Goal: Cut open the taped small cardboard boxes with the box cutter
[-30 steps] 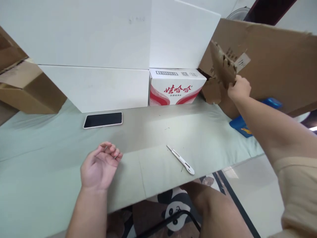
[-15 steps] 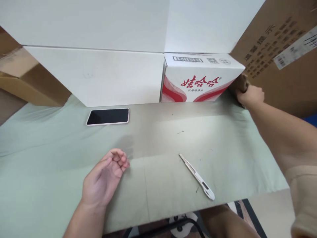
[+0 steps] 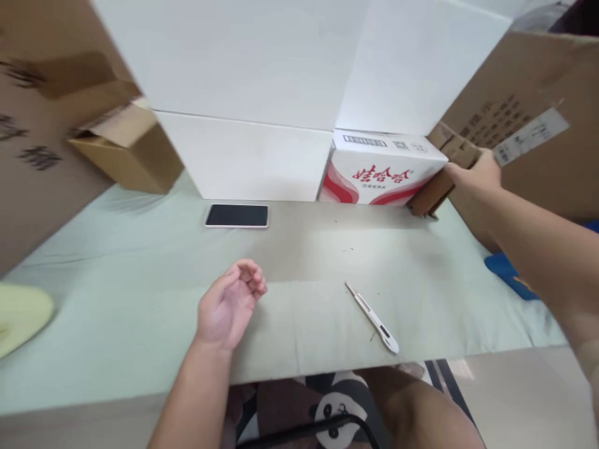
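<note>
My left hand [image 3: 231, 305] rests palm up above the pale green cloth, its fingers loosely curled and apart, with nothing in it. At the right, my right hand [image 3: 480, 174] grips a brown cardboard box [image 3: 433, 192], which stands tilted beside a white and red carton [image 3: 374, 174]. My wrist and fingers hide part of the cardboard box. On the cloth between my arms lies a white utility knife [image 3: 373, 318], its tip pointing away to the left. A phone with a dark screen [image 3: 237, 216] lies flat beyond my left hand.
White panels [image 3: 243, 156] stand along the back of the cloth-covered surface [image 3: 299, 249]. Large cardboard [image 3: 552, 156] walls the right side, and a small open carton [image 3: 140, 146] sits at the left. A pale yellow object [image 3: 23, 315] lies at the left edge, a blue one [image 3: 508, 274] at the right.
The camera view has shifted, showing more of both sides. My right hand has raised the cardboard box, so more of it shows beside the carton. My left hand keeps its pose.
</note>
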The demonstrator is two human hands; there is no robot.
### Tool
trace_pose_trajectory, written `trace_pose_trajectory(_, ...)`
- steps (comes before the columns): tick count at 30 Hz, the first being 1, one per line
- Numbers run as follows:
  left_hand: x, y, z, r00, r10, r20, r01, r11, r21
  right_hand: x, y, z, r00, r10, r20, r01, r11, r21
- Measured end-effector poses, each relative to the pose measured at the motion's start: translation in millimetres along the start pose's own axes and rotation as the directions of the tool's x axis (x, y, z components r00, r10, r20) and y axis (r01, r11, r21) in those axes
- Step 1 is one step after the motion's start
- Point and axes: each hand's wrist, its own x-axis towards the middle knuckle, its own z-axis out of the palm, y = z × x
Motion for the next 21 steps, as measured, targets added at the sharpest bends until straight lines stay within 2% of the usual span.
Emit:
trace_pose_trajectory(2, -11.9, 7.0, -3.8, 0.999, 0.034, 0.033, -0.033, 0.999, -0.038, -7.6, -32.1, -34.3, 0.998, 0.057, -0.001, -0.057, 0.996, 0.065)
trace_pose_trajectory(3, -17.2, 11.1, -7.1, 0.998, 0.053, 0.046, -0.051, 0.997, -0.059, -12.8, -49.5, -51.3, 1.000, 0.030, 0.001, -0.030, 0.995, 0.096)
trace_pose_trajectory(6, -30.9, 25.3, -20.4, 0.997, 0.080, 0.025, -0.076, 0.988, -0.131, -40.1, -107.8, -92.0, 0.988, -0.127, 0.084, 0.106, 0.970, 0.221)
trace_pose_trajectory(9, -43.8, 41.8, -36.0, 0.992, 0.122, 0.031, -0.114, 0.977, -0.180, -89.3, -176.8, -107.1, 0.930, -0.334, 0.153, 0.261, 0.894, 0.365)
trace_pose_trajectory(12, -56.7, 58.8, -53.0, 0.970, 0.207, 0.128, -0.180, 0.964, -0.194, -155.8, -256.4, -95.6, 0.810, -0.547, 0.212, 0.403, 0.782, 0.476)
trace_pose_trajectory(13, -60.4, 64.0, -59.0, 0.959, 0.233, 0.161, -0.201, 0.960, -0.192, -180.2, -285.4, -88.2, 0.745, -0.629, 0.223, 0.449, 0.720, 0.529)
trace_pose_trajectory(15, -66.1, 73.5, -71.4, 0.941, 0.262, 0.213, -0.229, 0.959, -0.168, -229.0, -345.8, -72.2, 0.491, -0.839, 0.234, 0.539, 0.503, 0.676)
trace_pose_trajectory(17, -68.7, 81.4, -83.6, 0.933, 0.261, 0.246, -0.241, 0.964, -0.110, -273.7, -405.5, -56.5, 0.320, -0.923, 0.213, 0.581, 0.369, 0.725)
trace_pose_trajectory(18, -68.6, 84.9, -89.2, 0.931, 0.254, 0.261, -0.244, 0.967, -0.070, -292.7, -433.4, -48.7, 0.272, -0.938, 0.215, 0.600, 0.340, 0.725)
trace_pose_trajectory(19, -67.7, 88.1, -94.3, 0.929, 0.253, 0.269, -0.252, 0.967, -0.036, -308.8, -459.3, -40.6, 0.260, -0.939, 0.226, 0.622, 0.341, 0.705)
trace_pose_trajectory(21, -63.9, 93.4, -102.5, 0.924, 0.258, 0.281, -0.269, 0.963, 0.002, -330.7, -503.4, -22.9, 0.318, -0.905, 0.284, 0.651, 0.426, 0.628)
